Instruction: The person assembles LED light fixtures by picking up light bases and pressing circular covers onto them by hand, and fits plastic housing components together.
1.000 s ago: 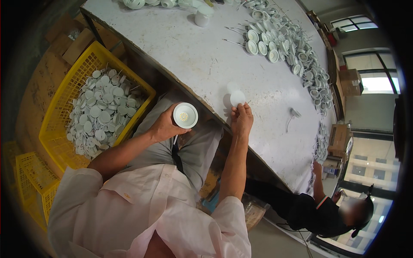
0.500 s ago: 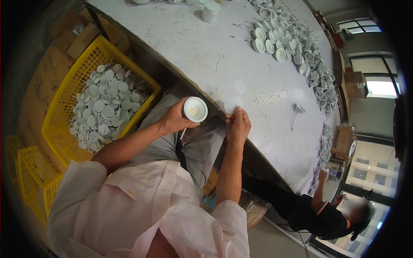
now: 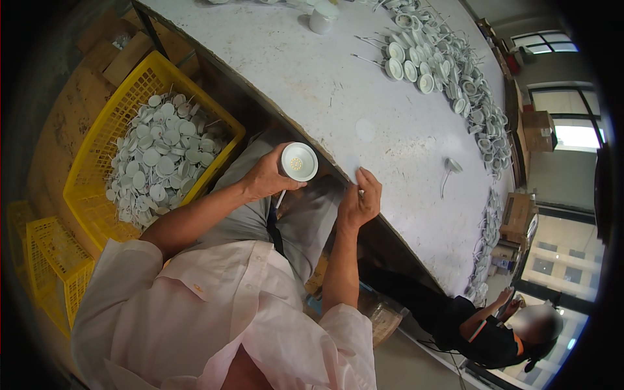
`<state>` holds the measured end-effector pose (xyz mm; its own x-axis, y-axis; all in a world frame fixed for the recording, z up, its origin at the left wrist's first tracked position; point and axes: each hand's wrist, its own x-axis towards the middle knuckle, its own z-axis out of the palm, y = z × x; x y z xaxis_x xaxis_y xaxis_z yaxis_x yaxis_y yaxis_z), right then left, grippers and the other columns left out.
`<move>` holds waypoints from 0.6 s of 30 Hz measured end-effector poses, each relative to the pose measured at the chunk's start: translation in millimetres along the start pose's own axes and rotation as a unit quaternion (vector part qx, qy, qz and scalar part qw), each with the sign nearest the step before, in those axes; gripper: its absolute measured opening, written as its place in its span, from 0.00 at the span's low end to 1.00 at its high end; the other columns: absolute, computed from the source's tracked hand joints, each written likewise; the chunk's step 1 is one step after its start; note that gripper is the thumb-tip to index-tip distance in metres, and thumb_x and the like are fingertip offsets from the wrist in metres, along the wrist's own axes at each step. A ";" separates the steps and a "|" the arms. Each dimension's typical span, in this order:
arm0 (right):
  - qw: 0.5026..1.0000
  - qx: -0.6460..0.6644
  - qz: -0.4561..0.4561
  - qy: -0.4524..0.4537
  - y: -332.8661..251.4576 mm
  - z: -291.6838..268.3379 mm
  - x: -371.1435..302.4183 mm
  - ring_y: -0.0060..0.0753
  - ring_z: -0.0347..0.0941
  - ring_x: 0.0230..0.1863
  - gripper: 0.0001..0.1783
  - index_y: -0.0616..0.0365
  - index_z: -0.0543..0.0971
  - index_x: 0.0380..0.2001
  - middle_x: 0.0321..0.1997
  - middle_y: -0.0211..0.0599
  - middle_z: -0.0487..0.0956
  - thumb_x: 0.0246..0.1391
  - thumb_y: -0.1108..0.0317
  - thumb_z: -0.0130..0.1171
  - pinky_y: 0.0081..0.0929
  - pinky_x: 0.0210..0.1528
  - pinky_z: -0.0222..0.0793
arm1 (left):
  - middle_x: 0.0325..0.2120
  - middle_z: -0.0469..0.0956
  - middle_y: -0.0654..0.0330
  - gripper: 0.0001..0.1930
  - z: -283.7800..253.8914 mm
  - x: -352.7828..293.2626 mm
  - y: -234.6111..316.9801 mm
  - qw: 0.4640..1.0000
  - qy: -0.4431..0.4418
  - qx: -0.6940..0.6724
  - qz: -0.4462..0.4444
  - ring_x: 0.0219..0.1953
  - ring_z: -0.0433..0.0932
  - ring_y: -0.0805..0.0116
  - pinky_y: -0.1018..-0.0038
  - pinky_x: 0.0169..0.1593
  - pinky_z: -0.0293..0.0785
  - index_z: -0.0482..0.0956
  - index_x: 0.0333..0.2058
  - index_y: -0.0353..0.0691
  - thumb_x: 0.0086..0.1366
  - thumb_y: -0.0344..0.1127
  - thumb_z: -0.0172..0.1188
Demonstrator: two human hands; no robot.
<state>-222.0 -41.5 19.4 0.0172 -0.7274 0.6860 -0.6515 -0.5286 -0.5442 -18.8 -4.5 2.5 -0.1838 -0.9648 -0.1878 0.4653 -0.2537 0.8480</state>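
The right hand [image 3: 359, 200] is drawing back from the flat disc [image 3: 365, 130] on the table [image 3: 416, 175], narrowing its gap to the lamp [image 3: 299, 162]. The thin disc, earlier plain at its fingertips, is no longer showing clearly. The co-worker's hand [image 3: 505, 296], previously at the table's pile of lamps [image 3: 484, 240], is retreating toward their body.
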 end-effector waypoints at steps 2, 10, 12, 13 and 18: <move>0.998 0.003 -0.054 0.016 -3.6 -0.8 1.2 0.33 0.75 0.34 0.16 0.63 0.81 0.33 0.34 0.40 0.80 0.37 0.86 0.64 0.22 0.37 0.72 | 0.42 0.74 0.56 0.32 0.6 0.2 -1.4 1.000 -0.009 0.004 0.009 0.41 0.79 0.67 0.75 0.42 0.78 0.59 0.55 0.36 0.51 0.19 0.62; 0.981 -0.054 -0.185 -0.017 -19.1 4.2 -2.6 0.35 0.75 0.35 0.13 0.62 0.82 0.30 0.36 0.38 0.80 0.36 0.85 0.64 0.25 0.35 0.74 | 0.49 0.69 0.56 0.36 6.3 -2.5 9.5 0.999 -0.035 -0.036 0.009 0.51 0.70 0.68 0.73 0.53 0.71 0.59 0.56 0.33 0.49 0.24 0.67; 0.975 -0.038 -0.215 -0.049 -21.2 8.4 -6.5 0.36 0.75 0.35 0.15 0.61 0.82 0.32 0.36 0.38 0.80 0.35 0.85 0.64 0.26 0.35 0.75 | 0.50 0.68 0.55 0.36 5.3 -1.9 8.5 0.998 -0.044 -0.005 0.034 0.53 0.69 0.67 0.72 0.54 0.71 0.58 0.56 0.33 0.50 0.27 0.67; 0.970 -0.051 -0.227 -0.073 -20.3 8.3 -9.4 0.35 0.75 0.37 0.18 0.60 0.81 0.35 0.40 0.37 0.79 0.34 0.83 0.63 0.26 0.36 0.74 | 0.51 0.67 0.55 0.37 4.7 -1.6 7.8 0.996 -0.053 0.026 0.059 0.54 0.68 0.67 0.71 0.55 0.70 0.58 0.57 0.33 0.50 0.29 0.68; 0.965 -0.038 -0.229 -0.120 -23.9 14.7 -19.6 0.36 0.74 0.39 0.23 0.58 0.79 0.41 0.46 0.36 0.77 0.35 0.80 0.61 0.28 0.39 0.73 | 0.51 0.67 0.53 0.35 5.3 -3.3 6.7 0.990 -0.033 0.101 0.089 0.55 0.67 0.65 0.71 0.55 0.69 0.57 0.57 0.32 0.55 0.35 0.64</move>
<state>-195.6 -21.0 11.8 0.4859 -0.5098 0.7099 -0.5868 -0.7922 -0.1673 -19.7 -2.6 11.5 -0.1732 -0.9849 -0.0004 0.3137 -0.0555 0.9479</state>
